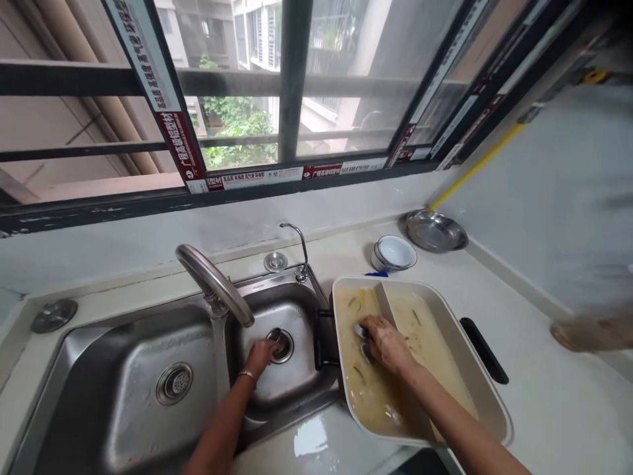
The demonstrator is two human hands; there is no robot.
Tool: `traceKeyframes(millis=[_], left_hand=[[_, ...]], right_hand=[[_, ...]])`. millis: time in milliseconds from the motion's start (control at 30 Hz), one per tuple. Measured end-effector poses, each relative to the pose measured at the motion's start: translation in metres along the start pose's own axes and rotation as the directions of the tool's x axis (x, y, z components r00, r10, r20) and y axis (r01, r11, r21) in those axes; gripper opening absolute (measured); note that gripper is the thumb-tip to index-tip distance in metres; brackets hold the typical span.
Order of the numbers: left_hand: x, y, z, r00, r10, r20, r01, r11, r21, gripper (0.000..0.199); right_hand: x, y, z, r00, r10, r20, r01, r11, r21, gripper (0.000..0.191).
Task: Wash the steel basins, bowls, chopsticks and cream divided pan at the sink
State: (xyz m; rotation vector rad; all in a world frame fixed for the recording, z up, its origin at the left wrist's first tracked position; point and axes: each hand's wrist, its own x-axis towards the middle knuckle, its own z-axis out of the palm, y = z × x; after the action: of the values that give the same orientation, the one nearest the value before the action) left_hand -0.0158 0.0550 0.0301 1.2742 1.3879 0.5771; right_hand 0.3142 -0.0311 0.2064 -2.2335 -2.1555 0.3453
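At the far left, a round steel drain cover (53, 315) sits on the pale countertop (554, 409), beside the wide left basin of a brushed stainless-steel double sink (123, 402), which has a round perforated strainer (174, 383) in its floor. A curved steel gooseneck faucet (212, 284) rises between the basins, with a thin chrome spout (297, 247) behind the narrower basin. In that basin the left hand (260, 356) reaches down, its fingers bent onto a short steel drain basket (279, 342); they partly hide it, so whether they grip it or only touch it cannot be told. To the right, the right hand (388, 343) is curled, well short of open, around a dark shiny object (362, 340), mostly covered by the fingers and too hidden to identify. It works inside a white rectangular pan with black handles (484, 369), in murky yellow water flecked with dark shreds. Beyond stand stacked white bowls (394, 254) and a steel plate (436, 231). At the right edge, a grey shape (578, 198) and a brownish shape (588, 333) are too blurred to make out.
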Motion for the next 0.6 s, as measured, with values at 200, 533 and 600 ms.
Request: traceKeyframes(millis=[200, 533, 600], left_hand=[[0.007, 0.03, -0.001, 0.979, -0.033, -0.199, -0.025, 0.959, -0.282, 0.025], [0.036, 0.113, -0.05, 0.802, 0.476, -0.361, -0.406, 0.877, 0.255, 0.03], [0.049, 0.131, -0.059, 0.785, 0.52, -0.338, -0.321, 0.807, 0.495, 0.034]], right_hand=[[0.0, 0.001, 0.003, 0.999, -0.037, -0.029, 0.037, 0.999, -0.005, 0.035], [-0.003, 0.0, 0.018, 0.993, 0.001, -0.119, -0.002, 1.0, -0.01, 0.037], [-0.002, -0.001, 0.018, 0.993, -0.001, -0.114, 0.001, 1.0, -0.007, 0.037]])
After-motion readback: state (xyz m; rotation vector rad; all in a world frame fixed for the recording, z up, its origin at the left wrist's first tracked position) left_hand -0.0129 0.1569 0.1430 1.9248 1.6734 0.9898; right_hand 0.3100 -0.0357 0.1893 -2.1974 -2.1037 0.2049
